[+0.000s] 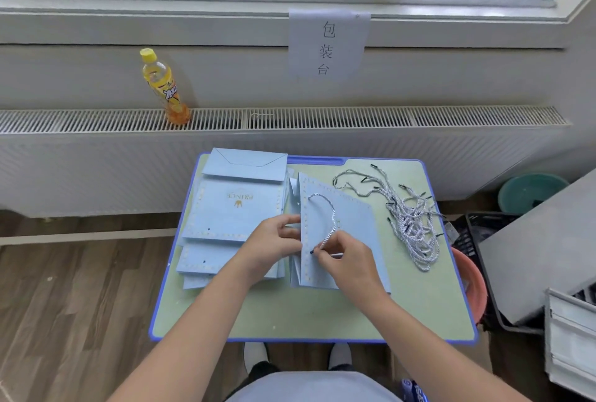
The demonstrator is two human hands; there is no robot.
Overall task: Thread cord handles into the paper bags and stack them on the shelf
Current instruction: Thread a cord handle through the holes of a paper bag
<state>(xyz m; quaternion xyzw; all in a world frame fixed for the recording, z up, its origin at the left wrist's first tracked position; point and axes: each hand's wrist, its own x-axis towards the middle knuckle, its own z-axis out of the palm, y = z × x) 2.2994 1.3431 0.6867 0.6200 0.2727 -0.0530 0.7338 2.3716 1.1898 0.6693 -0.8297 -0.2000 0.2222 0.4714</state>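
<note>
Left, a stack of flat bags (232, 208) waits; left hand (274, 242) pinches the working bag (342, 221) by its punched edge; right hand (346, 255) pinches the cord (329, 208) near its tip; limp cord, creasable paper, so hold near the holes; spare cords (409, 217) far right.

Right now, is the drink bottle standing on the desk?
No, the bottle stands on the radiator grille beyond the desk.

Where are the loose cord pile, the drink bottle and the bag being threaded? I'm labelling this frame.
loose cord pile (411, 222), head view, middle of the tangle.
drink bottle (163, 85), head view, its label.
bag being threaded (351, 217), head view, bare front panel.
</note>
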